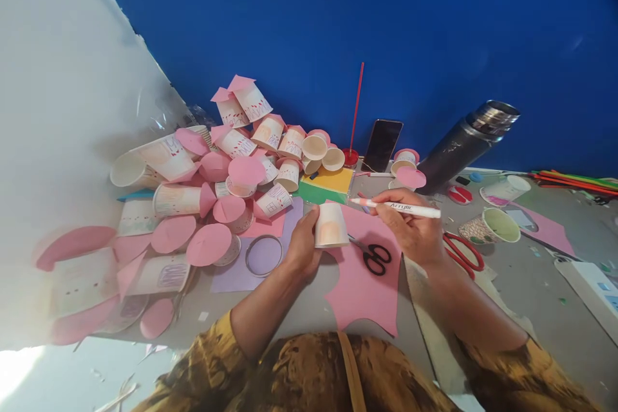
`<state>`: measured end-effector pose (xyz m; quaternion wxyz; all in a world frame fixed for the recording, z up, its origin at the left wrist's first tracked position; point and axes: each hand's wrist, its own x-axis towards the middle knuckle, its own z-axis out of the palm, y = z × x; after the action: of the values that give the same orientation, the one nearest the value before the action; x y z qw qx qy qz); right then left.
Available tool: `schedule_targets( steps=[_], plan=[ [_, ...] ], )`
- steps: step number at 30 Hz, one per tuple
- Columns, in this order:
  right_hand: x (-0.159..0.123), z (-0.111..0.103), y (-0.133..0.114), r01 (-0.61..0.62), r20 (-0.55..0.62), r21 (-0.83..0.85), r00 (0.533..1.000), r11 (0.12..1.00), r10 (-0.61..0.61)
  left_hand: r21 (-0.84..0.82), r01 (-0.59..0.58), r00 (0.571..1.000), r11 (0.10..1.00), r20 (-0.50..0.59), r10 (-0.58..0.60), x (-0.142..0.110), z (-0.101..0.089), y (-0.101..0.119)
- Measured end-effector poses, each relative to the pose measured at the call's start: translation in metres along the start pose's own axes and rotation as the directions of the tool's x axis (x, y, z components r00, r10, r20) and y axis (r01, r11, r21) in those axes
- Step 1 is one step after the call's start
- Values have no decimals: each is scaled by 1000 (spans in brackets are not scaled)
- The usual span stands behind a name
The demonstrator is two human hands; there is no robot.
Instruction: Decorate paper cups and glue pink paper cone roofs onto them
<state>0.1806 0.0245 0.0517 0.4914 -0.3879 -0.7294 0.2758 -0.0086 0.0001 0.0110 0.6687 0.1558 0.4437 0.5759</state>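
Observation:
My left hand [305,239] is closed around a white paper cup [331,226], held upside down, with a peach-coloured patch on its side. In my right hand [410,225] is a white acrylic marker [412,209], its peach tip pointing left, a little apart from the cup. Beneath the hands lies cut pink paper [369,299]. Black-handled scissors [376,260] rest on it, their blades partly hidden by the cup. Left of my left hand, a roll of tape [264,255] sits on purple paper [232,280].
Many decorated cups with pink paper roofs [209,244] are piled at the left. A dark flask [463,141] and a phone [382,145] lean near the blue wall. Red-handled scissors [464,254], a patterned cup [490,226] and a white power strip [589,293] lie to the right.

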Motion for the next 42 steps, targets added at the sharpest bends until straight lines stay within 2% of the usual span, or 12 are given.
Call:
schedule_targets(
  steps=[3, 6, 9, 11, 15, 20, 26, 30, 32, 34, 38, 42],
  plan=[
    [-4, -4, 4, 43, -3, -191, 999, 981, -45, -91, 165, 984, 982, 85, -157, 0, 1, 7],
    [-22, -4, 17, 206, 124, -373, 977, 905, -171, -96, 246, 961, 965, 156, -229, -3, 0, 13],
    [-43, -5, 37, 224, 249, -553, 964, 802, -97, -84, 290, 943, 953, 197, -269, -4, -3, 14],
    [-54, -6, 51, 211, 285, -624, 958, 752, -33, -84, 268, 951, 960, 183, -250, -3, -4, 12],
    [-61, -5, 69, 218, 328, -678, 944, 702, 23, -63, 96, 989, 993, 117, -88, 4, -7, 5],
    [-63, 0, 75, 235, 347, -610, 938, 756, -12, -48, 42, 995, 998, 88, -38, 10, -10, 5],
    [-59, 0, 69, 247, 143, -395, 968, 885, -207, -55, 101, 990, 993, 105, -95, 11, -10, 3],
    [-61, -9, 44, 31, -64, -265, 997, 964, -49, -104, 176, 977, 979, 141, -160, 10, -8, 2],
    [-64, -13, 24, -110, -153, -172, 985, 979, 84, -93, 243, 957, 966, 188, -222, 8, -7, 3],
    [-69, -14, 4, -152, -213, -94, 968, 984, 129, -41, 272, 937, 961, 240, -255, 6, -6, 2],
    [-77, 1, -23, -68, -237, -72, 970, 995, 49, 24, 252, 927, 967, 281, -249, 1, -5, -1],
    [-79, 22, -28, 25, -212, -133, 976, 991, -53, 14, 213, 935, 977, 287, -208, -1, -5, -4]
  ],
)
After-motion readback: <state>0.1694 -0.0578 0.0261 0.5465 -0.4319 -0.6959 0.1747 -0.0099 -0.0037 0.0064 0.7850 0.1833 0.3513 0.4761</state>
